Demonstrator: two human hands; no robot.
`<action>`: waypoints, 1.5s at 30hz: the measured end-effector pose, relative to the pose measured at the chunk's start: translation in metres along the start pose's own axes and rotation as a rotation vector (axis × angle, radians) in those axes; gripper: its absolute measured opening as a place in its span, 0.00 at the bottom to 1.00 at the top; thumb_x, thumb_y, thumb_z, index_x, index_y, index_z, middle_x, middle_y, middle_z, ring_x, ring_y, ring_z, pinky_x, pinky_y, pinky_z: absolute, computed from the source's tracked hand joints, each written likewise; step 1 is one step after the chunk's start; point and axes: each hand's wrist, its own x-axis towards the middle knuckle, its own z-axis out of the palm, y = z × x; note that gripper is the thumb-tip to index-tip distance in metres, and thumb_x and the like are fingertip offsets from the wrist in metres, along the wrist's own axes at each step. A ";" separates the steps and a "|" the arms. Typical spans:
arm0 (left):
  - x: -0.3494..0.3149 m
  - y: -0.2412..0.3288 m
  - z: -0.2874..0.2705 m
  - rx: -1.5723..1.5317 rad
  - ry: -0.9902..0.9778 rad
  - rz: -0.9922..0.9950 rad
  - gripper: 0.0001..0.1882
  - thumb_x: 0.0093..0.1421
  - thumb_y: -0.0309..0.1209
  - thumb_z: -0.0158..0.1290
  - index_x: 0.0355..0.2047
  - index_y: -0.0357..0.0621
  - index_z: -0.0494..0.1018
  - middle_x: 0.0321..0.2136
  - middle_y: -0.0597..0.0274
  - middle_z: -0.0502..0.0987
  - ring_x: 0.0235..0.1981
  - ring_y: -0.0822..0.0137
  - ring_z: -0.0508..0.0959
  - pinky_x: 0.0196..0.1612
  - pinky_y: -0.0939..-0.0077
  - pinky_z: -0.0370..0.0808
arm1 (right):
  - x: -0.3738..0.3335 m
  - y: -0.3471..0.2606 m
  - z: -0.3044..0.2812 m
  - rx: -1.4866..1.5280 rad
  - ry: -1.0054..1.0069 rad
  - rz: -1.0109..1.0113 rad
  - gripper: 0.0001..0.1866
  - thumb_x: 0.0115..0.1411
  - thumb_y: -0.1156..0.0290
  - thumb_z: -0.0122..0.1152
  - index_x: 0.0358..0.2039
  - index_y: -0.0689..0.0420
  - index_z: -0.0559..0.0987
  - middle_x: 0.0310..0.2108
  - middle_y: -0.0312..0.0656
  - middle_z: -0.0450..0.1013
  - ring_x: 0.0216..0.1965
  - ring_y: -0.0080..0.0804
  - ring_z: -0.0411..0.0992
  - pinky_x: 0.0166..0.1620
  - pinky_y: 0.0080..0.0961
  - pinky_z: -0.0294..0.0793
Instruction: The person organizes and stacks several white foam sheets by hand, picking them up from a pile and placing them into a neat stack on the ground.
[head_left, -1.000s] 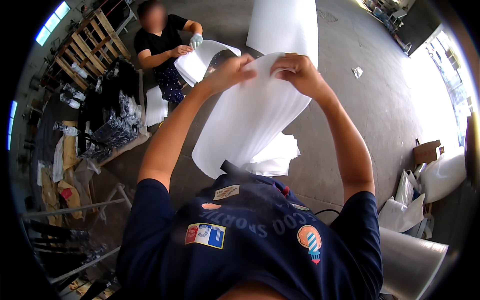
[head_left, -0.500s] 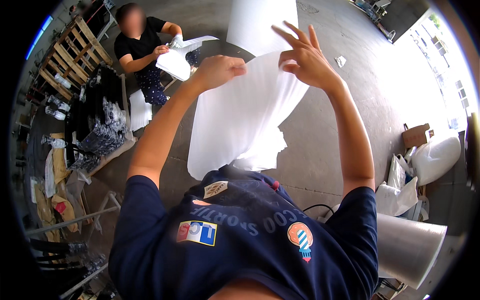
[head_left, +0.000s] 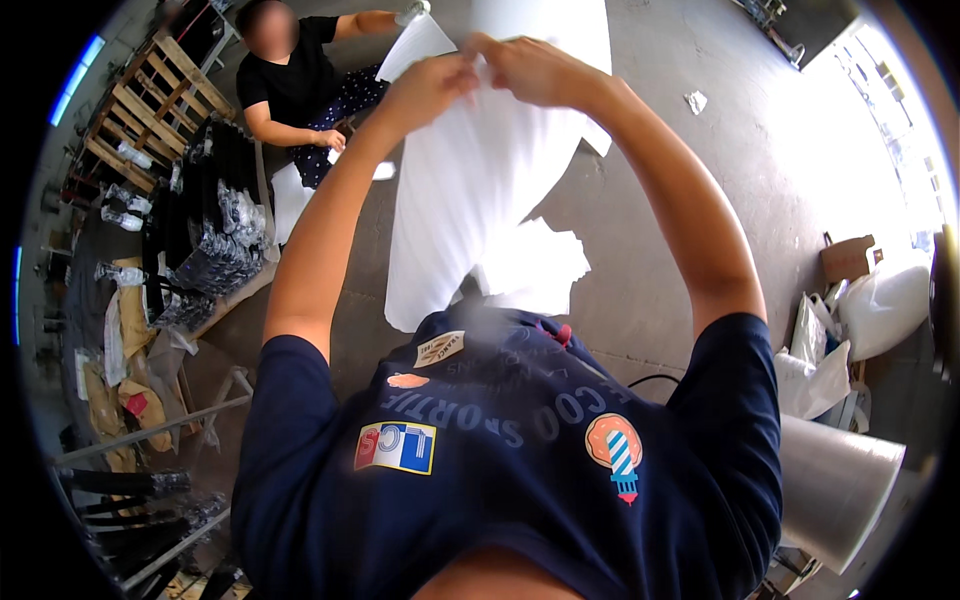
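A large white packing sheet, thin and soft-looking, hangs in front of me and reaches down to my shirt. At its upper edge my left hand is closed, pinching the sheet. My right hand is right beside it, fingers curled inward over the same edge; motion blurs the fingertips of both hands. Behind them stands a big white roll, partly covered by my hands and the sheet. Below, to the right of the hanging sheet, lies a pile of white sheets.
A co-worker sits at the far left, handling white sheets. Black wrapped parts are stacked at left near a wooden pallet. A metal frame is near left, a clear plastic roll near right, and white bags at right.
My right hand has moved left, its spread fingers curling in beside my left hand. Both hands have risen with the sheet. The co-worker has stretched one arm out, pulling a sheet aside.
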 end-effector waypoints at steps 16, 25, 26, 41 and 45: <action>0.010 -0.041 -0.033 -0.402 0.144 -0.208 0.11 0.59 0.35 0.48 0.27 0.42 0.75 0.19 0.71 0.75 0.14 0.84 0.59 0.17 0.89 0.54 | 0.032 -0.001 0.035 -0.258 0.506 -0.299 0.06 0.49 0.77 0.56 0.29 0.59 0.78 0.26 0.42 0.72 0.33 0.37 0.70 0.42 0.31 0.68; -0.007 -0.141 -0.149 0.043 0.445 -0.041 0.14 0.60 0.37 0.47 0.30 0.38 0.75 0.24 0.65 0.76 0.28 0.77 0.72 0.35 0.83 0.67 | -0.168 -0.006 0.125 -0.104 0.339 -0.349 0.08 0.40 0.76 0.56 0.25 0.58 0.72 0.22 0.38 0.61 0.26 0.31 0.61 0.35 0.28 0.62; -0.020 -0.149 -0.176 0.103 0.452 -0.118 0.15 0.61 0.37 0.46 0.32 0.37 0.75 0.26 0.65 0.76 0.30 0.76 0.72 0.37 0.82 0.67 | -0.194 -0.005 0.128 -0.081 0.262 -0.297 0.10 0.40 0.76 0.55 0.27 0.59 0.72 0.23 0.38 0.63 0.27 0.33 0.62 0.38 0.29 0.63; -0.005 -0.123 -0.175 0.377 0.372 0.075 0.11 0.60 0.34 0.47 0.35 0.40 0.75 0.26 0.58 0.78 0.26 0.69 0.76 0.33 0.78 0.70 | -0.239 0.033 0.089 -0.124 0.024 0.126 0.04 0.47 0.81 0.56 0.21 0.58 0.72 0.24 0.39 0.68 0.29 0.33 0.67 0.42 0.30 0.62; 0.008 -0.041 -0.048 0.052 0.190 0.149 0.09 0.59 0.33 0.48 0.31 0.43 0.75 0.23 0.62 0.77 0.26 0.70 0.77 0.31 0.78 0.70 | -0.118 0.008 0.049 0.102 0.096 0.041 0.03 0.48 0.80 0.57 0.25 0.61 0.74 0.39 0.41 0.69 0.37 0.36 0.68 0.41 0.31 0.67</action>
